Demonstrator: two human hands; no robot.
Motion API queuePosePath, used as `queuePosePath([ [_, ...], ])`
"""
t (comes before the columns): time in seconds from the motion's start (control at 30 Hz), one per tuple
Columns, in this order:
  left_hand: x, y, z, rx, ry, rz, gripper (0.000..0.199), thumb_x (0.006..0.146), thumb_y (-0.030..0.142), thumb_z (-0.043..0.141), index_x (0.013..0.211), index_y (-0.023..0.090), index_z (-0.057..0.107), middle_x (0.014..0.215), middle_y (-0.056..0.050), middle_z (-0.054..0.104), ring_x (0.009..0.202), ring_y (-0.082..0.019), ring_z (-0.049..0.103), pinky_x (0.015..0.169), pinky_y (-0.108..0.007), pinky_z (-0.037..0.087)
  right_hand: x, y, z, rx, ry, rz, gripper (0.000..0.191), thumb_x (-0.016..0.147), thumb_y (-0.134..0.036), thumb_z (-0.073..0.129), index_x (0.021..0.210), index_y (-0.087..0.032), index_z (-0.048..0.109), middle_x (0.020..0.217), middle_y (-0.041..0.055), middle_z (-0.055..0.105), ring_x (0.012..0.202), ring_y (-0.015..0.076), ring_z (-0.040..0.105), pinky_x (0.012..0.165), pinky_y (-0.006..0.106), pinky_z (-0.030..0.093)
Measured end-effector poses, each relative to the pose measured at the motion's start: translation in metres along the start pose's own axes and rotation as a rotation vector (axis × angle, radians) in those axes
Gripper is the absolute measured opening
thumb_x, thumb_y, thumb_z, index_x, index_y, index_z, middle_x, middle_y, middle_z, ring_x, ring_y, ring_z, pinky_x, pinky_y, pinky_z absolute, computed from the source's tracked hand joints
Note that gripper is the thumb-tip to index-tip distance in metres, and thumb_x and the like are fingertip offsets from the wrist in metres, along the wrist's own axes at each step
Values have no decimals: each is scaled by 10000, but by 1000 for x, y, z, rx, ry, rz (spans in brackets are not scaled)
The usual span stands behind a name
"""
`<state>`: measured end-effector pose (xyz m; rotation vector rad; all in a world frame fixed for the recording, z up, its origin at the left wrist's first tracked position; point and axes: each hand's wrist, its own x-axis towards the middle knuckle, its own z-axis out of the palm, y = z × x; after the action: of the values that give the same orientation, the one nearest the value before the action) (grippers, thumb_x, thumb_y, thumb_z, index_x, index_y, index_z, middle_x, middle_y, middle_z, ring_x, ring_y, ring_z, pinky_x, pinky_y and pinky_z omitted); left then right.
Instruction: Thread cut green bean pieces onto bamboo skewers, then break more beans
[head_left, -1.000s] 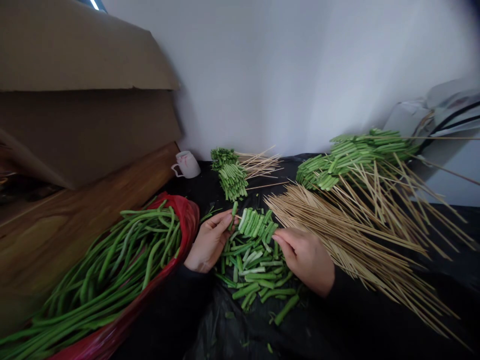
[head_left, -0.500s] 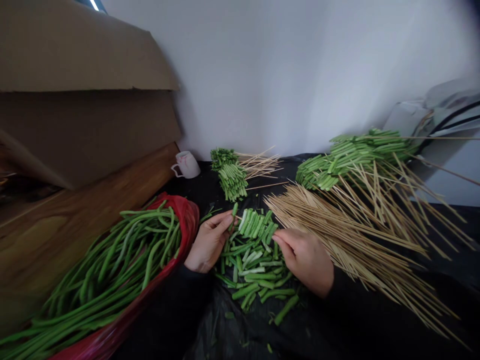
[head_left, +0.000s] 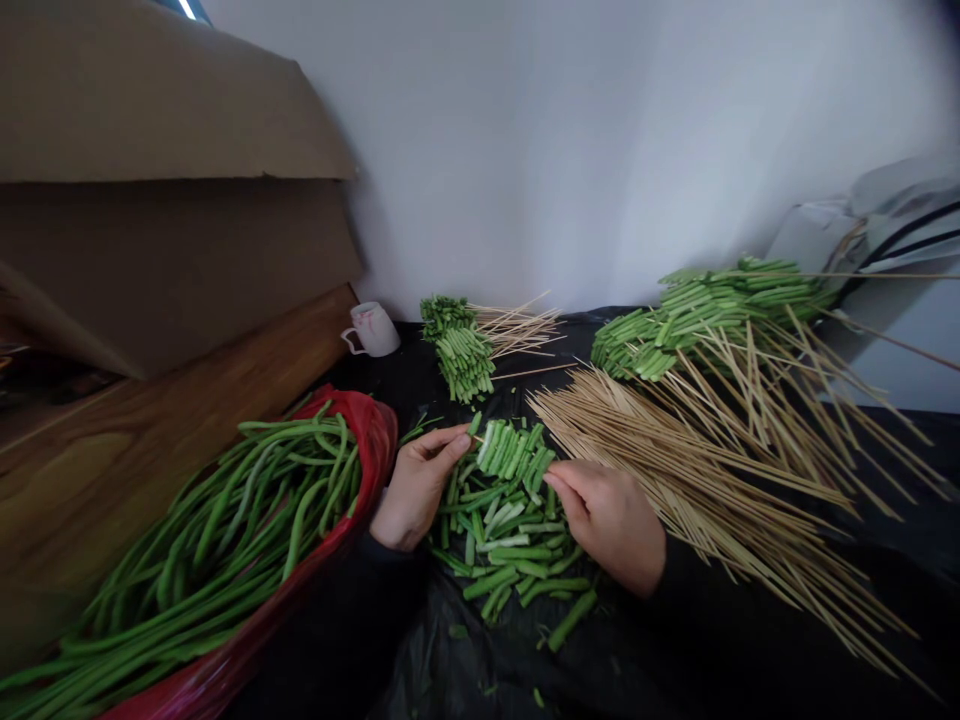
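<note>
A row of cut green bean pieces (head_left: 514,450) sits side by side on a thin wooden skewer. My left hand (head_left: 421,482) pinches one short bean piece (head_left: 475,424) at the skewer's left tip. At the right end of the row, my right hand (head_left: 611,515) is closed, its fingertips pressed together around the skewer, most of which is hidden by the hand. Beneath both hands lies a loose heap of cut bean pieces (head_left: 517,560) on black plastic sheeting (head_left: 465,670).
Long whole beans (head_left: 247,510) fill a red bag (head_left: 379,430) at left. Bare skewers (head_left: 705,470) lie at right. Filled skewers are stacked behind, at centre (head_left: 465,362) and right (head_left: 720,305). A white mug (head_left: 373,330) stands near a cardboard box (head_left: 180,240).
The bean piece in my left hand has moved slightly right and down, closer to the row. My left fingers moved with it; my right hand is almost unmoved.
</note>
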<state>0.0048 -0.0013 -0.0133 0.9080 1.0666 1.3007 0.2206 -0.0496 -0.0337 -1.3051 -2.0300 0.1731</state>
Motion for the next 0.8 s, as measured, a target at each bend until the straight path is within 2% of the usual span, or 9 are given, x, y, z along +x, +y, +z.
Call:
queuePosePath([
  [0.13, -1, 6, 1, -77, -51, -29, 285, 602, 206, 865, 858, 139, 760, 800, -47, 759, 754, -130, 668, 770, -242, 489, 0, -1, -1, 20, 5, -2, 266, 971, -224, 413, 860, -186, 652, 846, 40, 696, 813, 169, 638, 747, 266, 399],
  [0.3, 0, 11, -2, -68, -62, -52, 252, 596, 199, 869, 810, 129, 757, 786, -43, 753, 739, -124, 665, 750, -233, 495, 0, -3, -1, 24, 4, 4, 263, 967, -221, 419, 857, -182, 654, 831, 42, 690, 808, 173, 640, 740, 270, 402],
  [0.8, 1, 5, -6, -25, -186, -99, 206, 633, 213, 848, 804, 135, 763, 853, -59, 749, 772, -134, 646, 752, -246, 484, -2, -4, 1, 40, 8, -8, 274, 969, -222, 409, 832, -188, 645, 797, 37, 682, 768, 164, 626, 713, 265, 381],
])
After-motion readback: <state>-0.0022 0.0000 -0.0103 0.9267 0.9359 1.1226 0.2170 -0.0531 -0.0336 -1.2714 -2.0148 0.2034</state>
